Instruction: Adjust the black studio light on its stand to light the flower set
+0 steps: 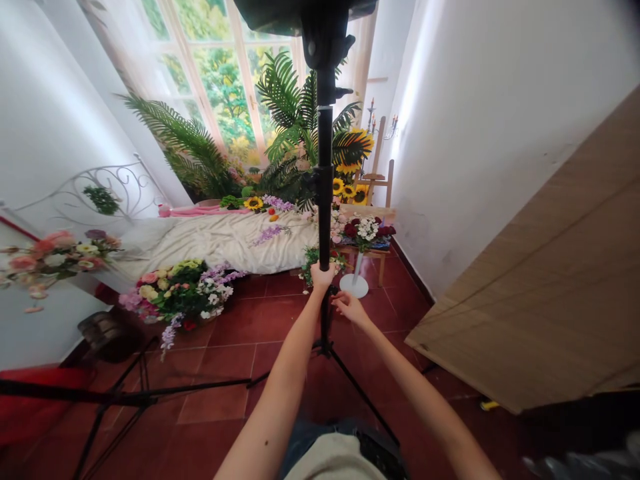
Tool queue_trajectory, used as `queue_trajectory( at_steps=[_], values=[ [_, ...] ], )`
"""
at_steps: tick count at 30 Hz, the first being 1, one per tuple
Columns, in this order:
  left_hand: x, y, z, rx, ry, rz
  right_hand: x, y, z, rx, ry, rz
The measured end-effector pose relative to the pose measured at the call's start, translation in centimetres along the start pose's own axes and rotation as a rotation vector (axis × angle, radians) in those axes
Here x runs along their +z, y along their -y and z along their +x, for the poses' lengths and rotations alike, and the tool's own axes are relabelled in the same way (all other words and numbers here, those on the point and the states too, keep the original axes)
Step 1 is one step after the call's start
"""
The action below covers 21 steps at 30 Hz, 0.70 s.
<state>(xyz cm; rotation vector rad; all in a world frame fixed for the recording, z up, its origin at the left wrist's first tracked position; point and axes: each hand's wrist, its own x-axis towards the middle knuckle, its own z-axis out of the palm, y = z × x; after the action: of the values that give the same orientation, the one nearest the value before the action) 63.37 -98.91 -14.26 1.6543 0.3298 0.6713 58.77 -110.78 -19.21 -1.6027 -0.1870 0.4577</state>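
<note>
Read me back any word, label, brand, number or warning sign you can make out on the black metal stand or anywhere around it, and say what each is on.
No text can be read anywhere in this view.
Black metal pole: no legible marking.
Black fixture at its top: cut off by the picture edge, nothing legible.
Light brown wood-grain panel: no lettering seen.
Small yellow object on the floor: too small and blurred to tell.

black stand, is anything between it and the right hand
Nothing visible stands between the right hand and the black stand. The fingertips are close beside it, just below the left hand, which grips it.
</note>
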Motion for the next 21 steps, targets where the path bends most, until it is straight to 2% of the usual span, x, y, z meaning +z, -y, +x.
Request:
queue_trajectory(
  at_steps=[2, 5, 8, 12, 14, 15, 18, 21],
  values=[
    [0.0, -0.1, 0.0, -0.014, -0.006, -0.004, -0.5, 0.2, 0.2, -0.110, -0.003, -0.113],
    [0.0, 0.0, -0.1, -0.038, -0.004, 0.008, -0.6, 1.2, 0.4, -0.114, 0.002, -0.162],
    [0.0, 0.0, -0.1, -0.041, -0.007, 0.033, -0.2, 2.1, 0.5, 0.045, 0.025, -0.036],
    [-0.1, 0.1, 0.0, -0.027, -0.026, 0.047, 0.4, 2.3, 0.0, 0.346, 0.100, 0.433],
    [-0.1, 0.1, 0.0, -0.022, -0.028, 0.045, 0.7, 2.0, -0.3, 0.427, 0.135, 0.577],
    [0.0, 0.2, 0.0, -0.025, -0.027, 0.040, 0.8, 1.7, -0.5, 0.441, 0.152, 0.576],
    [0.0, 0.3, 0.1, -0.045, -0.029, 0.017, 0.9, 1.1, -0.7, 0.339, 0.110, 0.328],
    [0.0, 0.4, 0.1, -0.044, -0.030, 0.018, 0.6, 1.0, -0.6, 0.094, -0.017, 0.064]
  ],
)
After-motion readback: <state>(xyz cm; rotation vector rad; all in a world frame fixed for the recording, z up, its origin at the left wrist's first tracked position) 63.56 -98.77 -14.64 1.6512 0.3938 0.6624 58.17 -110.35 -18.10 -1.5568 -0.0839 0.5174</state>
